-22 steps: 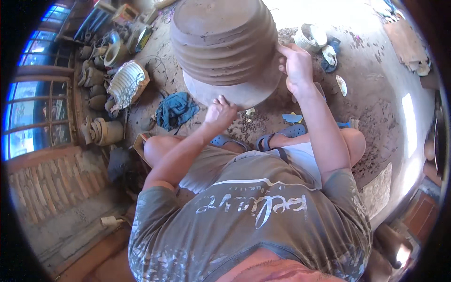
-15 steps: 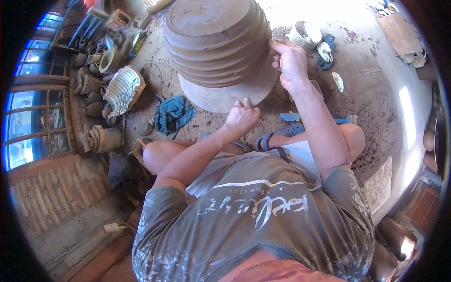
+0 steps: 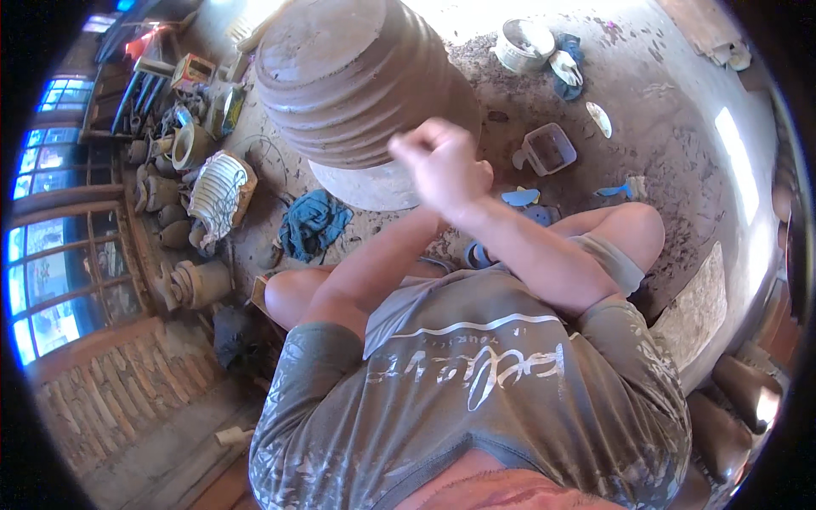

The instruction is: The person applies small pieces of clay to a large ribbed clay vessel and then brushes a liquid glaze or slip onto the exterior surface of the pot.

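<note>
A large ribbed brown clay pot, with a flat round top face, stands on a pale round board in front of me. My right hand is blurred by motion and crosses before the pot's lower ribs, its fingers curled and pressed together toward the clay. Whatever may be in that pinch is too small to make out. Behind it, my left hand is mostly covered; my left forearm reaches up under the right wrist. Whether the left fingers touch the board or the pot cannot be seen.
A crumpled teal cloth lies left of the board, near a ribbed whitish mould and several small pots. To the right are a clear plastic tub, a blue scraper, a brush and a white bucket.
My right hand has left the pot's right side and swung leftward across my left hand. The view has shifted, so the pot appears farther left, and the plastic tub now shows.
</note>
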Demonstrator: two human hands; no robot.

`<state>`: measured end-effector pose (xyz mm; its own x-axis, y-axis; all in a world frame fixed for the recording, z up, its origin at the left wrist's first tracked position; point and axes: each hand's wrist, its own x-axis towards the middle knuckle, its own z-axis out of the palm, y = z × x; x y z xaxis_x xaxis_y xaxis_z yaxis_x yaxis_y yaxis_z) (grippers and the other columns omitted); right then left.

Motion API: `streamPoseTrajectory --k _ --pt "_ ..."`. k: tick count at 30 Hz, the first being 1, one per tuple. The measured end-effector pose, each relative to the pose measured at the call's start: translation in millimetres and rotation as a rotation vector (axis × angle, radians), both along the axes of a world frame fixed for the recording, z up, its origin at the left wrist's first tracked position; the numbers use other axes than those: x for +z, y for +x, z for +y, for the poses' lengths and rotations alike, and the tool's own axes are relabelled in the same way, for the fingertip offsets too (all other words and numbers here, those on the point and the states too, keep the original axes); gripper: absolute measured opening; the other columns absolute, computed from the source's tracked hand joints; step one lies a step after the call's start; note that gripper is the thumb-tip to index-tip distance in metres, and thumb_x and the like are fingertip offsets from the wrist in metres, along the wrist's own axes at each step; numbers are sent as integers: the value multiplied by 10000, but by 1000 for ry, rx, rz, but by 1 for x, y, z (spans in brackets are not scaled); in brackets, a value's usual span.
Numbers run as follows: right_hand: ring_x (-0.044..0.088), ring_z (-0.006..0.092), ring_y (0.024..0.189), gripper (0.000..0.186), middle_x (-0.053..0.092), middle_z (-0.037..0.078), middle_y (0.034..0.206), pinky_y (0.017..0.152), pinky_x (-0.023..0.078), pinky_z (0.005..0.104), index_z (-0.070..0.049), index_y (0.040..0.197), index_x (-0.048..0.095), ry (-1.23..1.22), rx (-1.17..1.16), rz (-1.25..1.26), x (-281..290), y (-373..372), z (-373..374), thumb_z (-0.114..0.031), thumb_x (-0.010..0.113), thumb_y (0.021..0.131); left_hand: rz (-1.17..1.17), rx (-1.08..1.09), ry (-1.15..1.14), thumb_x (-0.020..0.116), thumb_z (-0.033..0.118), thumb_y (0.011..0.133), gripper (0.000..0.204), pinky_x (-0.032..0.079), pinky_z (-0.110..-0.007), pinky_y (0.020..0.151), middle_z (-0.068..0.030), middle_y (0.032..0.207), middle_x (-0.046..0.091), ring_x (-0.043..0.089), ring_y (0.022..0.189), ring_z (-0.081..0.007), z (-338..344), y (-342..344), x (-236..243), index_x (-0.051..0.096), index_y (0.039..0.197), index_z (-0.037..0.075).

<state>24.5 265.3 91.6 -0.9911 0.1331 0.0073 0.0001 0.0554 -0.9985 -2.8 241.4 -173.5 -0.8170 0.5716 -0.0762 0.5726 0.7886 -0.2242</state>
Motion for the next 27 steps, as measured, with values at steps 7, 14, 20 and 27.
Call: streamPoseTrajectory --k 7,14,20,27 --pt "718 282 853 147 736 118 952 772 564 376 -25 947 704 363 90 373 -21 39 37 -118 796 880 -119 -166 583 706 263 896 193 613 -440 756 -141 1005 788 774 855 -299 -48 9 103 731 991 97" --pt "721 402 915 247 731 204 1008 785 580 477 -12 1063 733 435 261 154 -69 44 115 -206 771 915 -854 288 887 485 485 1086 487 564 -364 681 -143 865 765 714 728 -246 -80 20 176 699 1005 55" --pt "708 345 993 214 735 160 1043 858 574 446 -8 1058 745 593 488 617 -92 56 113 -128 782 885 -1299 560 1102 279 589 1143 667 453 -317 614 -76 811 685 543 647 -152 -90 61 199 647 1001 51" --pt "706 386 946 188 726 190 997 850 568 482 7 1041 731 342 328 364 -91 71 104 -117 734 899 -1144 535 1235 364 471 1165 516 468 -303 666 -32 839 639 546 733 -126 -79 83 197 644 1082 46"
